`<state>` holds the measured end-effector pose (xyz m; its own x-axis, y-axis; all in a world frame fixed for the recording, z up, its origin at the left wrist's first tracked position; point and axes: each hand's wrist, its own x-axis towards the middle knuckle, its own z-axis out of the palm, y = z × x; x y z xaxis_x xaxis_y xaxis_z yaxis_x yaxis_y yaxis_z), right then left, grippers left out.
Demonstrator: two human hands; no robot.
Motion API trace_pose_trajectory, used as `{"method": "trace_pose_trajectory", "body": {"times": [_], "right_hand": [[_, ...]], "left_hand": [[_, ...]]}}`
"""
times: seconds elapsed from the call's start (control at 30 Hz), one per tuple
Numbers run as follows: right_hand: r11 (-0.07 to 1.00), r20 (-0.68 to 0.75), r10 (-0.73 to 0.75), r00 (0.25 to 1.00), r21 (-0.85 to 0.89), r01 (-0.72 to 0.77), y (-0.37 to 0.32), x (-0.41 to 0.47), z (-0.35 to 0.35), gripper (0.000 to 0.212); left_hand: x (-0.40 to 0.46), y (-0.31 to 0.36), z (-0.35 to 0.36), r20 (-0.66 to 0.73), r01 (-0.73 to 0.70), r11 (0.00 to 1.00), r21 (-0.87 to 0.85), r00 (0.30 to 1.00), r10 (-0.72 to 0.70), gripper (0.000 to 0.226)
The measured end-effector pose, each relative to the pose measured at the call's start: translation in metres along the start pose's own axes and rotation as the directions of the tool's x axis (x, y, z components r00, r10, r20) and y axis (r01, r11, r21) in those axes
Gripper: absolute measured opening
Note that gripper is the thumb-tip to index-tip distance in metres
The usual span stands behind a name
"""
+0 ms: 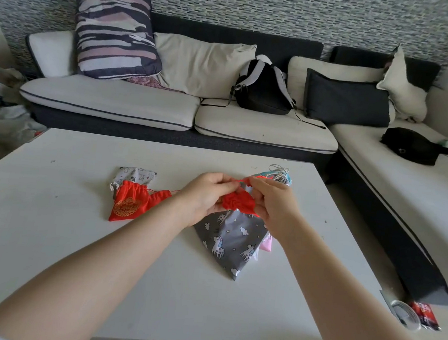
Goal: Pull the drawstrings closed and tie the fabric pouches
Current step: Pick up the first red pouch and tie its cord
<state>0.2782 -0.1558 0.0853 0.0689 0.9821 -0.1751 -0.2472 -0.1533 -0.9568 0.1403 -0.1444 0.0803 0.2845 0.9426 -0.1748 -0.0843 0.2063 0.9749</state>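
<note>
Both hands, left hand (206,195) and right hand (274,204), are gripping a small red pouch (239,203) held above the grey unicorn-print pouch (231,242), their fingertips pinching its thin red drawstring (241,180) taut over the gathered mouth. Slippage is the likely fault: the slick, satin-like cloth and fine cord may be loosening before a knot is seating. Left of the unicorn-print pouch, cinched red pouches (130,202) are lying on the smooth white table (75,251), their fabric puckering into soft pleats.
</note>
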Motion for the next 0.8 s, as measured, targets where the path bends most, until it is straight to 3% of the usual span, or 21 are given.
{"method": "trace_pose_trajectory", "body": {"times": [0.17, 0.27, 0.4, 0.5, 0.6, 0.67, 0.8], "right_hand": [[0.98, -0.12, 0.111, 0.987, 0.181, -0.088, 0.005, 0.01, -0.01, 0.019], [0.978, -0.098, 0.105, 0.99, 0.19, -0.085, 0.001, 0.008, -0.011, 0.023], [0.992, -0.079, -0.054, 0.995, 0.113, 0.063, -0.015, -0.001, -0.007, 0.026], [0.965, -0.08, -0.233, 0.969, -0.145, 0.22, -0.025, -0.006, 0.0, 0.024], [0.773, 0.008, -0.411, 0.911, -0.526, 0.354, -0.033, -0.005, 0.007, 0.022], [0.711, 0.069, -0.434, 0.898, -0.586, 0.389, -0.038, -0.002, 0.013, 0.023], [0.695, 0.204, -0.409, 0.889, -0.561, 0.449, -0.036, -0.002, 0.026, 0.024]], "left_hand": [[0.001, 0.007, -0.002, 0.022, 0.041, 0.951, -0.307, 0.999, -0.035, 0.021], [0.0, 0.001, -0.001, 0.004, 0.013, 0.977, -0.212, 1.0, -0.012, 0.021], [0.0, -0.002, 0.003, -0.067, -0.074, 0.997, 0.007, 0.995, 0.075, 0.022], [-0.002, 0.0, 0.003, -0.03, -0.185, 0.951, 0.248, 0.98, 0.198, 0.027], [-0.007, 0.001, 0.006, 0.076, -0.218, 0.928, 0.302, 0.976, 0.205, 0.024], [-0.01, 0.002, 0.008, 0.101, -0.214, 0.922, 0.323, 0.976, 0.191, 0.022], [-0.012, 0.003, 0.008, 0.127, -0.22, 0.927, 0.305, 0.974, 0.189, 0.022]]}}
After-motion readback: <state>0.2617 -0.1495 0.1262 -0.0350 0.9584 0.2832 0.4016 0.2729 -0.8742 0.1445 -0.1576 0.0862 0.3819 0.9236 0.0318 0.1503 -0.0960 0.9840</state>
